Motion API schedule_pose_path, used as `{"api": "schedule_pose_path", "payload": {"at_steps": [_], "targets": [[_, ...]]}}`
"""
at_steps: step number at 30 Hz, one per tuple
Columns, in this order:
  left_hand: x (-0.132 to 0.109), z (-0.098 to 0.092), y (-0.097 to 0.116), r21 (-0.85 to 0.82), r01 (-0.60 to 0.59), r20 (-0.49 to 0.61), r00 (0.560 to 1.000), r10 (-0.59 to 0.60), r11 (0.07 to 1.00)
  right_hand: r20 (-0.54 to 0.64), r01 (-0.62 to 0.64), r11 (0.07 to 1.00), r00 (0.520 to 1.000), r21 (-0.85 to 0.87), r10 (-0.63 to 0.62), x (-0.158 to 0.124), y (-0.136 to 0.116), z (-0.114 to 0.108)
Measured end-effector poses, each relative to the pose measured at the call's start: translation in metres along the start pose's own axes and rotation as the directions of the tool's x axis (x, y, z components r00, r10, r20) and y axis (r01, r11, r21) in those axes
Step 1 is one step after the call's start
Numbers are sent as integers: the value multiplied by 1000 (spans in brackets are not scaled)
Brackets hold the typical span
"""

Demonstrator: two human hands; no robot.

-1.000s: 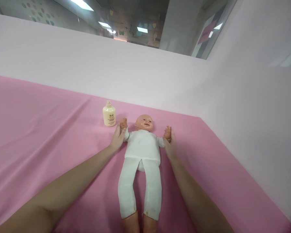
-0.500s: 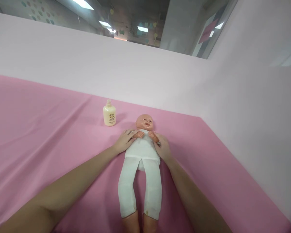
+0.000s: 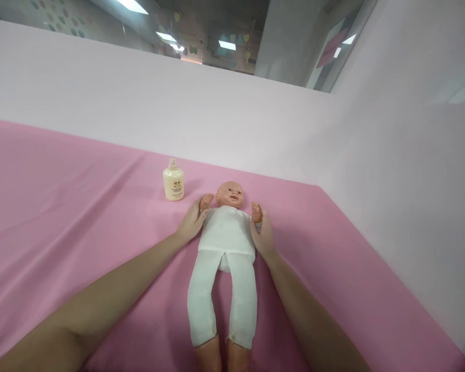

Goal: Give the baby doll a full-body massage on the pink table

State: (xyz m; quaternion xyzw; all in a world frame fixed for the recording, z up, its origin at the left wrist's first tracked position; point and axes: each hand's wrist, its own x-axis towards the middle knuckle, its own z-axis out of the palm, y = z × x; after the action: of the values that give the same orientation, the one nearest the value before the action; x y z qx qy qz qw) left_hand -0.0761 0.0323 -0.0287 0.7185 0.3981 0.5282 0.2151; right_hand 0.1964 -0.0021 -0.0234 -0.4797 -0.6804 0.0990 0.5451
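Observation:
A baby doll (image 3: 227, 230) in a white cloth body lies on its back, its head toward the wall and its legs toward me. My left hand (image 3: 192, 219) is wrapped round the doll's arm on the left, and the doll's small hand (image 3: 206, 201) shows above my fingers. On the other side my right hand (image 3: 264, 232) grips the doll's other arm, with that doll hand (image 3: 256, 212) sticking out past my thumb. Both doll arms are spread out beside its shoulders. My fingers are partly hidden behind the arms.
A cream-coloured lotion bottle (image 3: 173, 182) stands upright to the left of the doll's head. Pink cloth (image 3: 81, 206) with creases covers the table. A white wall (image 3: 158, 108) rises behind it, with a window (image 3: 201, 31) above, and another wall stands at the right.
The doll's arms have moved from across its chest outward to both sides, and my hands have gone along with them. The bottle and the doll's body stay in place.

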Motion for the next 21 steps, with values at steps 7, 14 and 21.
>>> {"api": "schedule_pose_path", "payload": {"at_steps": [7, 14, 21], "targets": [[4, 1, -25, -337, 176, -211, 943, -256, 925, -202, -167, 945, 953, 280, 228, 7, 0, -5], [11, -4, -48, -577, 348, -326, 732, -599, 739, -395, -415, 773, 684, 480, 613, 15, 26, -13], [15, -8, -46, -657, 367, -314, 661, -682, 659, -405, -411, 761, 665, 502, 627, 14, 28, -13]]}}
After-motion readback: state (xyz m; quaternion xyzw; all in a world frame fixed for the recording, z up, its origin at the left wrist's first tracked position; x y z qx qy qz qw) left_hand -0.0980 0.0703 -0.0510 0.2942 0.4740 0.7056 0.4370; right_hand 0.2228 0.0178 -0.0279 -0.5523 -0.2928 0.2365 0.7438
